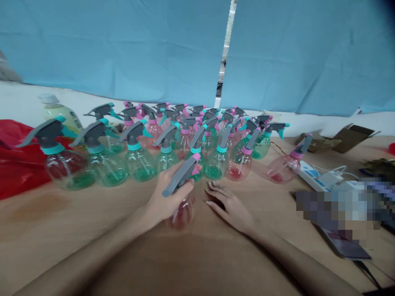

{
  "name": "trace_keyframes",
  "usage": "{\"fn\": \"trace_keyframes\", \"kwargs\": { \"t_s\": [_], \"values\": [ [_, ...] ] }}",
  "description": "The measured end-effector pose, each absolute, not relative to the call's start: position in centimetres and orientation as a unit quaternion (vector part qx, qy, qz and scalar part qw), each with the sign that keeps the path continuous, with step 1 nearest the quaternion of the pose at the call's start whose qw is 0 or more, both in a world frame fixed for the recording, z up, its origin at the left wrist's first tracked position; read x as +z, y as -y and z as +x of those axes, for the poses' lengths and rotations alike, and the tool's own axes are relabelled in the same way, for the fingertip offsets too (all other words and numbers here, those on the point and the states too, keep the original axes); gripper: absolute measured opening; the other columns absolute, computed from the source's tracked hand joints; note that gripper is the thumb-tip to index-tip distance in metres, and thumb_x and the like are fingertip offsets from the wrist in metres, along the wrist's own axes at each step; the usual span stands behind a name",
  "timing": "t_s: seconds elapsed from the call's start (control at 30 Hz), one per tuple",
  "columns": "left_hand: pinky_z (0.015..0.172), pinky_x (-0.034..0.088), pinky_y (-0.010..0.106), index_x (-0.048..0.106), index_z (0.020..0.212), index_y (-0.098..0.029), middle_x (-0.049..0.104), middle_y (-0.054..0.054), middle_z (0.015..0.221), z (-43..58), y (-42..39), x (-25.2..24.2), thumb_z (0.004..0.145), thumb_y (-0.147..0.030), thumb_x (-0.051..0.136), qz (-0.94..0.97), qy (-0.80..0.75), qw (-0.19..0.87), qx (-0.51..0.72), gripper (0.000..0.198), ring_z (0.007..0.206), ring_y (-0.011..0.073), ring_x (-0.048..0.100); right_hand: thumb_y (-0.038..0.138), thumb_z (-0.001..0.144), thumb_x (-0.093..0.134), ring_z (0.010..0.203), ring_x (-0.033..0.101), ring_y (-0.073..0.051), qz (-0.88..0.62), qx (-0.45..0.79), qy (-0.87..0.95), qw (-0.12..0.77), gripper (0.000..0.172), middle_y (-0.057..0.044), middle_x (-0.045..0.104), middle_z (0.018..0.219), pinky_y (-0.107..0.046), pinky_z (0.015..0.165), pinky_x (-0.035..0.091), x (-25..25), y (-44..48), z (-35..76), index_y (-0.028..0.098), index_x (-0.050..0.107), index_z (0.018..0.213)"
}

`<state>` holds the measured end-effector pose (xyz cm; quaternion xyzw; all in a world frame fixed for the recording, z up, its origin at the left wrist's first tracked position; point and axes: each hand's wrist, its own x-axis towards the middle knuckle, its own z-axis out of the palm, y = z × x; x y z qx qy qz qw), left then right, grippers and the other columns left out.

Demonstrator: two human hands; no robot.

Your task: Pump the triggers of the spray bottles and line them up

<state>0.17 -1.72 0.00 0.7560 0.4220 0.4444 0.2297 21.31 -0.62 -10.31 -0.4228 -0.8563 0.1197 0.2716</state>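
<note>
My left hand (pixel 169 193) is wrapped round the neck of a pink spray bottle (pixel 181 214), just under its grey trigger head. The bottle stands upright or nearly so on the table, its base slightly blurred. To its right, my right hand (pixel 230 205) rests on the tabletop with fingers loosely spread, holding nothing. Behind both hands runs a row of spray bottles, among them a clear green one (pixel 216 164) with a turquoise collar and a pink one (pixel 240 164). Several more grey-headed bottles crowd behind that row, partly hidden.
A red plastic bag (pixel 21 160) and a white-capped bottle (pixel 61 111) lie to the left. At right are a power strip (pixel 314 176) with plugs, a phone (pixel 342 242) with a cable, and an open cardboard box (pixel 353 137). Blue cloth (pixel 138 49) hangs behind the wooden table (pixel 101 222).
</note>
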Motion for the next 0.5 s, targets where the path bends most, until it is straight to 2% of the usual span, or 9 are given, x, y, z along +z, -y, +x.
{"fn": "trace_keyframes", "kwargs": {
  "t_s": [0.1, 0.27, 0.5],
  "values": [
    [0.050, 0.037, 0.023, 0.057, 0.078, -0.020, 0.058, -0.002, 0.070, 0.05, 1.69, 0.21, 0.076, -0.020, 0.048, 0.766, -0.410, 0.217, 0.445, 0.009, 0.058, 0.0111, 0.049, 0.039, 0.091, 0.043, 0.128, 0.040, -0.022, -0.424, 0.120, 0.857, 0.267, 0.042, -0.009, 0.050, 0.133, -0.045, 0.107, 0.033, -10.25, 0.67, 21.29, 0.019, 0.052, 0.126],
    [0.053, 0.038, 0.025, 0.056, 0.078, -0.022, 0.053, -0.004, 0.065, -0.15, 1.68, 0.74, 0.074, -0.017, 0.047, 0.792, -0.382, 0.179, 0.442, 0.010, 0.057, 0.0115, 0.046, 0.038, 0.091, 0.043, 0.128, 0.040, -0.022, -0.421, 0.125, 0.857, 0.271, 0.041, -0.009, 0.049, 0.134, -0.046, 0.106, 0.034, -10.08, 0.77, 21.26, 0.021, 0.051, 0.127],
    [0.055, 0.042, 0.025, 0.054, 0.073, -0.021, 0.055, -0.004, 0.065, -0.10, 1.59, 0.81, 0.072, -0.016, 0.047, 0.784, -0.375, 0.195, 0.454, 0.008, 0.058, 0.0118, 0.049, 0.039, 0.091, 0.043, 0.128, 0.039, -0.022, -0.425, 0.121, 0.857, 0.264, 0.042, -0.009, 0.050, 0.134, -0.044, 0.107, 0.032, -10.06, 0.74, 21.27, 0.019, 0.051, 0.126]
  ]
}}
